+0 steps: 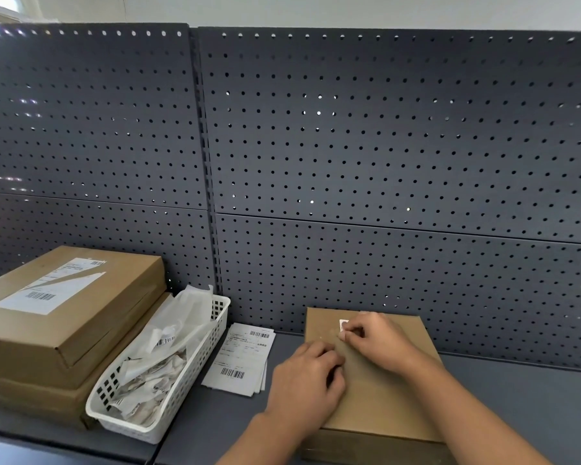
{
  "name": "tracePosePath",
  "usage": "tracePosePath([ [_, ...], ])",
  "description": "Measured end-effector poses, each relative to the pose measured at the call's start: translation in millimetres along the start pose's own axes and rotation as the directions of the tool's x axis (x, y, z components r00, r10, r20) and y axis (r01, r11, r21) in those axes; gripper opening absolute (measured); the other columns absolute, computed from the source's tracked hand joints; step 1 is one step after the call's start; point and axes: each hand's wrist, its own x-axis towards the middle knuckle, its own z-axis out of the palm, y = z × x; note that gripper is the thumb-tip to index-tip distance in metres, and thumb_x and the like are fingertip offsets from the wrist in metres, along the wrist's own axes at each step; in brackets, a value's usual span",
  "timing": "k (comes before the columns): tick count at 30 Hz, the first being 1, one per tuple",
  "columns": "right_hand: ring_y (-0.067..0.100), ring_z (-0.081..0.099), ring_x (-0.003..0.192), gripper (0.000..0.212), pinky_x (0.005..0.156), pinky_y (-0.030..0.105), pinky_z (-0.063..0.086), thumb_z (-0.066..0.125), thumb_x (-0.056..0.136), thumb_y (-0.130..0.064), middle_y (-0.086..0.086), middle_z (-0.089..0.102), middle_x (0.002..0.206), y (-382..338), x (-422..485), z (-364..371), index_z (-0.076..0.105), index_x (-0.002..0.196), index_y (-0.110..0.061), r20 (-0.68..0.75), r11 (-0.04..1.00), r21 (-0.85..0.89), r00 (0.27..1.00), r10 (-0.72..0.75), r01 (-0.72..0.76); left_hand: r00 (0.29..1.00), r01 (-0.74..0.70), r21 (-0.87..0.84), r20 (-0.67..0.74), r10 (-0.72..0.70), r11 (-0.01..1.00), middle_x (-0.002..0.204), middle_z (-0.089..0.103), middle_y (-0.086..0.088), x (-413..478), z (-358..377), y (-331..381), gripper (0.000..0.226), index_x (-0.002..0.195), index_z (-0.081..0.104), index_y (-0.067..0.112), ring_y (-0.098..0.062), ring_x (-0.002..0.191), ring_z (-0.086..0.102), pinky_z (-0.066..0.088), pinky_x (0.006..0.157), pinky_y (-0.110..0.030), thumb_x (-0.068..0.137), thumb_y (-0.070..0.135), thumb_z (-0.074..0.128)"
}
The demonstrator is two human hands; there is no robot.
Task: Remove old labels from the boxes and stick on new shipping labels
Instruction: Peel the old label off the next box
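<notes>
A flat brown cardboard box (379, 394) lies on the grey bench in front of me. A small white scrap of old label (343, 323) clings near its far left corner. My right hand (379, 337) pinches at that scrap with curled fingers. My left hand (307, 380) rests on the box's left edge with fingers curled under, holding it down. A stack of fresh white shipping labels (240, 359) with barcodes lies just left of the box.
A white plastic basket (182, 394) full of torn label scraps sits left of the labels. Two stacked brown boxes (91, 333) stand at far left, the top one bearing a white label (52, 286). A dark pegboard wall (349, 162) backs the bench.
</notes>
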Motion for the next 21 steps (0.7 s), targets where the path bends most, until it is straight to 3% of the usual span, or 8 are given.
tracePosePath([
  [6, 0.020, 0.056, 0.076, 0.036, 0.068, 0.039, 0.049, 0.056, 0.099, -0.038, 0.004, 0.059, 0.077, -8, -1, 0, 0.058, 0.075, -0.012, 0.006, 0.993, -0.105, 0.999, -0.044, 0.044, 1.000, 0.000, 0.000, 0.023, 0.000, 1.000, 0.122, 0.056, 0.020, 0, -1, 0, 0.037, 0.116, 0.064, 0.037, -0.003, 0.117, 0.052, 0.056, 0.077, -0.034, 0.096, 0.051, 0.037],
  [9, 0.022, 0.057, 0.076, 0.036, 0.066, 0.037, 0.047, 0.052, 0.100, -0.036, 0.004, 0.060, 0.078, -11, -2, 3, 0.054, 0.071, -0.014, 0.004, 0.986, -0.168, 1.000, -0.022, 0.022, 1.000, -0.001, 0.000, 0.021, 0.001, 1.000, 0.123, 0.057, 0.021, -1, 1, 0, 0.036, 0.115, 0.065, 0.037, -0.003, 0.117, 0.053, 0.056, 0.077, -0.034, 0.096, 0.050, 0.038],
  [14, 0.025, 0.060, 0.089, 0.024, 0.066, 0.035, 0.036, 0.050, 0.099, -0.030, 0.001, 0.061, 0.092, -18, -4, 14, 0.063, 0.082, -0.018, -0.040, 0.979, -0.203, 0.999, 0.014, -0.022, 1.000, 0.002, -0.005, 0.018, -0.002, 1.000, 0.125, 0.057, 0.021, 0, 1, -1, 0.037, 0.117, 0.065, 0.037, -0.003, 0.119, 0.053, 0.055, 0.078, -0.033, 0.096, 0.051, 0.038],
  [16, 0.027, 0.061, 0.093, 0.023, 0.068, 0.036, 0.036, 0.048, 0.099, -0.026, -0.001, 0.059, 0.091, -14, -4, 17, 0.061, 0.083, -0.017, -0.059, 0.988, -0.151, 0.998, 0.036, -0.044, 1.000, 0.003, -0.009, 0.006, -0.003, 1.000, 0.123, 0.058, 0.022, 0, 2, -1, 0.036, 0.116, 0.066, 0.037, -0.003, 0.117, 0.054, 0.055, 0.076, -0.032, 0.095, 0.050, 0.039],
  [19, 0.017, 0.065, 0.095, 0.021, 0.081, 0.038, 0.051, 0.052, 0.102, -0.024, -0.008, 0.070, 0.100, -2, -7, 16, 0.072, 0.100, -0.019, -0.113, 0.991, 0.123, 0.991, 0.075, -0.061, 1.000, 0.000, -0.016, 0.000, 0.000, 1.000, 0.121, 0.059, 0.021, 0, 1, -1, 0.035, 0.115, 0.067, 0.037, -0.003, 0.116, 0.055, 0.056, 0.076, -0.031, 0.096, 0.050, 0.040],
  [21, 0.009, 0.065, 0.087, 0.016, 0.079, 0.035, 0.054, 0.055, 0.103, -0.031, -0.011, 0.071, 0.095, 0, -9, 12, 0.070, 0.105, -0.024, -0.106, 0.966, 0.249, 0.989, 0.102, -0.073, 1.000, 0.006, -0.015, 0.011, -0.006, 1.000, 0.124, 0.058, 0.021, 0, 1, -2, 0.037, 0.118, 0.066, 0.037, -0.002, 0.119, 0.053, 0.056, 0.079, -0.031, 0.096, 0.050, 0.039],
])
